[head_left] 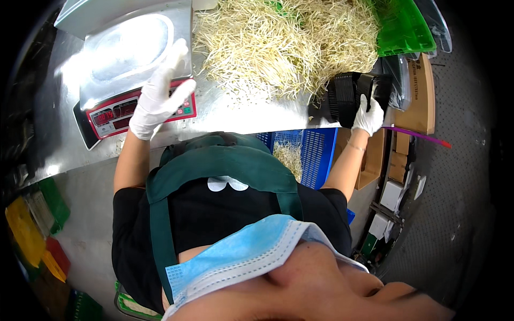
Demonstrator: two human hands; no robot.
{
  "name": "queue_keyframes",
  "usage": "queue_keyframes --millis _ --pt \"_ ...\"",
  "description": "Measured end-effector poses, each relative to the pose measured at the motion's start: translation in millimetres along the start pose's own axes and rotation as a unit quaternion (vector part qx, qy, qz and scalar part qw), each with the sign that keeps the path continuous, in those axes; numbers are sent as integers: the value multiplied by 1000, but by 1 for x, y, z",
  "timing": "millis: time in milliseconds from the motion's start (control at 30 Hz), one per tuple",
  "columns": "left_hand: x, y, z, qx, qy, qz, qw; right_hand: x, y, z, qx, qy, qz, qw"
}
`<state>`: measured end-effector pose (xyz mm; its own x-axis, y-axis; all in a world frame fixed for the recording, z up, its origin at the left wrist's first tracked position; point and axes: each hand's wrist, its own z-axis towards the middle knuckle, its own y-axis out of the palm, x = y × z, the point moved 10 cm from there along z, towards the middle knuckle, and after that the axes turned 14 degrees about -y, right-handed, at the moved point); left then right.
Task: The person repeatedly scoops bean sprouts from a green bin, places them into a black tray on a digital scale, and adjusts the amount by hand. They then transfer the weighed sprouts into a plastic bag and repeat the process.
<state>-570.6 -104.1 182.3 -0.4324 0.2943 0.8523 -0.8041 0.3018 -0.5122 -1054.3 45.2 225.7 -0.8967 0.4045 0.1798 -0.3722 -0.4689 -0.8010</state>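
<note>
My left hand (159,95): gloved, fingers spread flat on scale (134,59) | my right hand (368,116): gloved, gripping black tray stack (347,96) | steel desk (246,115): bean sprouts (289,43), green crate (404,27)

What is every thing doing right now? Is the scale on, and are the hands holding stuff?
Scale: switched on, red digits lit, pan bare.
Left hand: gloved, open, resting on the scale's front edge.
Right hand: gloved, gripping the stack of black trays.
Stack of black trays: nested together, lying on its side at the table edge.
Bean sprouts: loose, heaped on the metal table.
Blue crate: under the table, a few sprouts inside.
</note>
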Motion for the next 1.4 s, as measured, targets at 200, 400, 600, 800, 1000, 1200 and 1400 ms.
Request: queue_keyframes --millis 200,400,600,800,1000,1200,1400 --pt "15 87 21 -146 -164 -507 834 -216 -28 13 -212 -396 84 889" --pt "-64 47 -7 140 -278 -606 732 -263 -46 39 22 -371 575 729" --pt "-70 -40 -66 138 -204 -625 741 -249 124 1 -215 -214 301 904" --pt "-95 -54 -79 179 -246 -596 743 -225 139 58 -262 -13 781 566" --pt "-20 16 13 -29 -301 -416 858 -291 -10 80 -322 -259 807 420" --pt "-32 5 1 59 -285 -538 791 -343 -36 74 -193 -481 557 649" --pt "-116 -85 -82 254 -309 -607 687 -397 85 61 -212 -353 330 849"
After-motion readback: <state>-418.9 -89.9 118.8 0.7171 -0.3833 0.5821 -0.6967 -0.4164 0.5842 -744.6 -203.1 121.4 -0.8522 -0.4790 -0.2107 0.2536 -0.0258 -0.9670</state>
